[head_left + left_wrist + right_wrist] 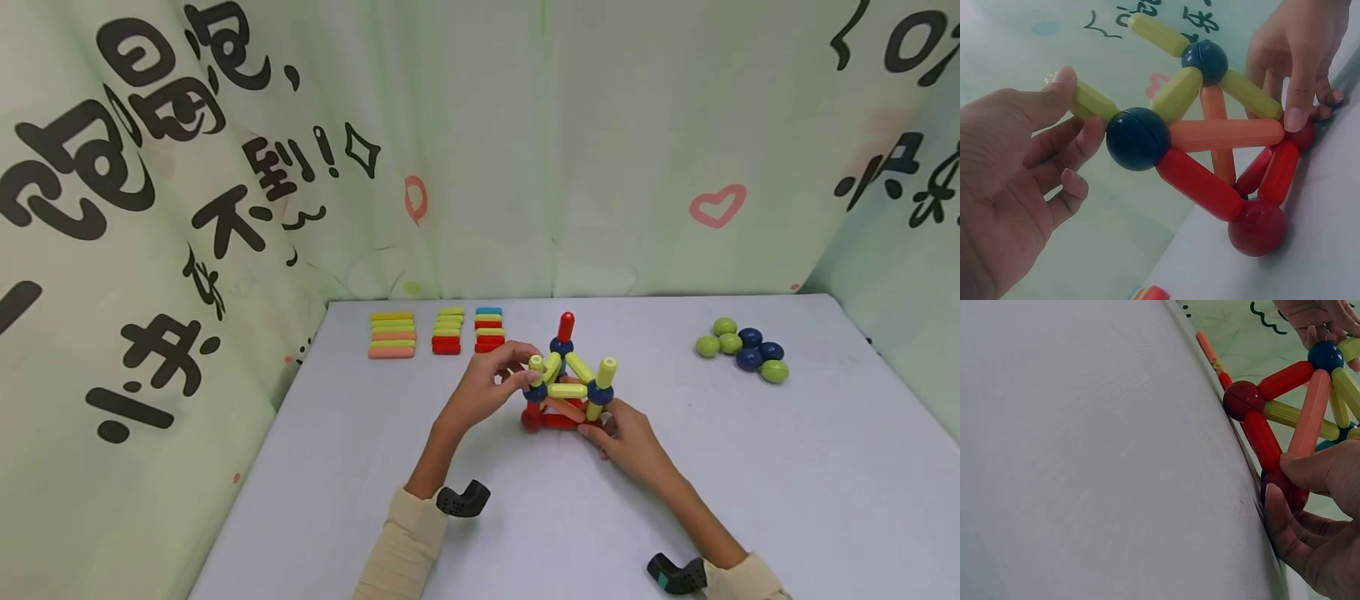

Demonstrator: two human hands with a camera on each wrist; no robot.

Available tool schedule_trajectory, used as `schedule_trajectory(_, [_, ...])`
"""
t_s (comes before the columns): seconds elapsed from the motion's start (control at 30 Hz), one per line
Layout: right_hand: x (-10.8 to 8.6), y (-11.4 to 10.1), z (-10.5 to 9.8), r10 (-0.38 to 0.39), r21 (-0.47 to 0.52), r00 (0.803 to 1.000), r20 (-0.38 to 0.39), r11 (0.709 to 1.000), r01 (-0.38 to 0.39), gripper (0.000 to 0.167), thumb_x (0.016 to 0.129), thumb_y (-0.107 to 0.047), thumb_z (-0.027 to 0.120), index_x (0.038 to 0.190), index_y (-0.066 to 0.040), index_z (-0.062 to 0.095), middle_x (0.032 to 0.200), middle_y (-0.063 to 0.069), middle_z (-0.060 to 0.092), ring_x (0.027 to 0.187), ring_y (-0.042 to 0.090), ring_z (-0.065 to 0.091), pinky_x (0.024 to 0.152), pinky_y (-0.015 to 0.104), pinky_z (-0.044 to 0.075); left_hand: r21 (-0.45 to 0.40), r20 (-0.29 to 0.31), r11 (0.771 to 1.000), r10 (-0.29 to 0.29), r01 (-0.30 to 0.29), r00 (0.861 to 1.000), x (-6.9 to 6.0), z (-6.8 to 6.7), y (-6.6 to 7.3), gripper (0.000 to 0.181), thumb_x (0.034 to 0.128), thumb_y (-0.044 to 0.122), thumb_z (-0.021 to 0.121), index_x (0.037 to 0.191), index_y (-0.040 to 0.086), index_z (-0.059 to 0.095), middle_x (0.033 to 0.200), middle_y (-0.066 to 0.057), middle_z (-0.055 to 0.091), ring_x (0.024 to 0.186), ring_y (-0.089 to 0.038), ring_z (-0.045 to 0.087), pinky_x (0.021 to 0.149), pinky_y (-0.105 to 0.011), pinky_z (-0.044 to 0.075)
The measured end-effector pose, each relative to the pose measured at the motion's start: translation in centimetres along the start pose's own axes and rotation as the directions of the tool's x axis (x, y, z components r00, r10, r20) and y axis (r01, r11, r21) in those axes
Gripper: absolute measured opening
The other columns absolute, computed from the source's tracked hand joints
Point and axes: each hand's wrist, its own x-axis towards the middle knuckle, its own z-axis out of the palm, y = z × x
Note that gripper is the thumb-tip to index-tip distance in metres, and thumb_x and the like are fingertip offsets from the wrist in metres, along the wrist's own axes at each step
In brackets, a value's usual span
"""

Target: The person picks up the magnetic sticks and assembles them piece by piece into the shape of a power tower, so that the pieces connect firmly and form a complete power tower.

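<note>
A frame of rods and balls [567,391] stands on the table, with red balls low down and dark blue balls above. Yellow-green rods point up from two front blue balls, and a red rod from the rear one. The left hand [491,383] pinches the upright yellow-green rod [1094,102] at the front-left blue ball [1138,139]. At the lower right corner, the right hand [633,442] holds a red ball [1277,486] between thumb and fingers. A salmon rod [1310,415] runs up from that corner to a blue ball.
Three stacks of short rods lie at the back left: one yellow and salmon [392,336], one yellow and red [447,331], one with a blue rod on top [489,330]. Several green and dark blue balls [748,359] lie at the back right. A printed curtain [480,150] surrounds the table.
</note>
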Motion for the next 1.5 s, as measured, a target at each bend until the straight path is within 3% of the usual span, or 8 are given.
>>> schedule_trajectory(0.17, [0.1,0.2,-0.6,0.021,0.01,0.998,0.056,1.0,-0.021,0.043,0.09,-0.017,0.071,0.122,0.005,0.053,0.102,0.018,0.065,0.061,0.01,0.061,0.056,0.022,0.049,0.044,0.046,0.997,-0.065,0.063,0.997,0.0,0.1,-0.4,0.03,0.0925,0.025,0.068,0.119,0.011,0.063,0.105,-0.003,0.07,0.089,-0.014,0.063,0.073,-0.021,0.051])
schedule_trajectory(0.33, [0.7,1.3,-4.2,0.009,0.052,0.984,0.175,0.998,-0.018,0.05,0.093,-0.015,0.067,0.135,0.002,0.046,0.127,0.026,0.056,0.091,0.024,0.067,0.069,0.022,0.056,0.107,0.106,0.992,-0.078,0.067,0.991,0.3,0.1,-0.8,0.028,0.0892,0.026,0.072,0.111,0.009,0.065,0.102,-0.003,0.066,0.083,-0.011,0.061,0.067,-0.019,0.049])
schedule_trajectory(0.47, [1.9,2.8,-7.8,-0.044,-0.104,0.998,-0.047,0.994,0.039,0.04,0.094,-0.007,0.062,0.131,0.004,0.051,0.126,0.03,0.052,0.088,0.033,0.067,0.067,0.028,0.055,0.121,0.114,0.992,-0.039,0.025,0.993,0.5,0.0,-1.2,0.026,0.0889,0.025,0.073,0.108,0.009,0.064,0.103,-0.004,0.064,0.084,-0.013,0.061,0.069,-0.02,0.051])
schedule_trajectory(0.63, [4.5,5.6,-10.8,-0.039,-0.336,0.935,-0.352,0.938,-0.087,0.038,0.094,-0.005,0.059,0.129,0.008,0.053,0.132,0.035,0.044,0.103,0.049,0.057,0.081,0.058,0.049,0.111,0.117,0.994,-0.023,0.01,0.993,0.6,-0.1,-1.5,0.024,0.0898,0.024,0.071,0.108,0.01,0.064,0.104,-0.004,0.063,0.084,-0.012,0.061,0.072,-0.022,0.054])
schedule_trajectory(0.77, [5.6,7.9,-11.8,0.031,-0.418,0.924,-0.381,0.886,-0.203,0.038,0.095,-0.007,0.055,0.129,0.009,0.052,0.137,0.037,0.039,0.116,0.056,0.046,0.086,0.065,0.043,0.103,0.131,0.994,-0.038,0.024,0.991,0.4,0.0,-1.5,0.024,0.0899,0.023,0.071,0.107,0.01,0.062,0.103,-0.004,0.062,0.085,-0.011,0.06,0.075,-0.026,0.056])
schedule_trajectory(0.93, [5.8,9.9,-11.9,0.131,-0.44,0.931,-0.341,0.853,-0.281,0.042,0.096,-0.009,0.052,0.132,0.011,0.048,0.134,0.04,0.037,0.111,0.06,0.047,0.084,0.067,0.042,0.117,0.152,0.992,-0.055,0.037,0.987,0.2,0.2,-1.4,0.024,0.0908,0.025,0.07,0.108,0.01,0.061,0.104,-0.004,0.061,0.085,-0.011,0.06,0.072,-0.022,0.054])
schedule_trajectory(1.27, [6.1,10.1,-10.9,0.071,-0.403,0.959,-0.273,0.897,-0.181,0.037,0.091,-0.009,0.063,0.122,0.008,0.055,0.118,0.039,0.05,0.103,0.056,0.053,0.079,0.064,0.043,0.143,0.179,0.989,-0.056,0.03,0.982,0.0,0.1,-1.2,0.032,0.0892,0.028,0.072,0.111,0.009,0.058,0.104,-0.004,0.06,0.085,-0.013,0.06,0.071,-0.023,0.054])
schedule_trajectory(1.5, [6.8,7.3,-10.1,0.005,-0.198,0.96,-0.28,0.978,-0.062,0.04,0.091,-0.018,0.068,0.121,0.006,0.058,0.11,0.033,0.062,0.078,0.024,0.063,0.06,0.025,0.049,0.154,0.198,0.987,-0.084,0.054,0.977,0.1,0.1,-1.3,0.036,0.0872,0.03,0.074,0.11,0.009,0.056,0.101,-0.002,0.061,0.085,-0.01,0.06,0.071,-0.018,0.053])
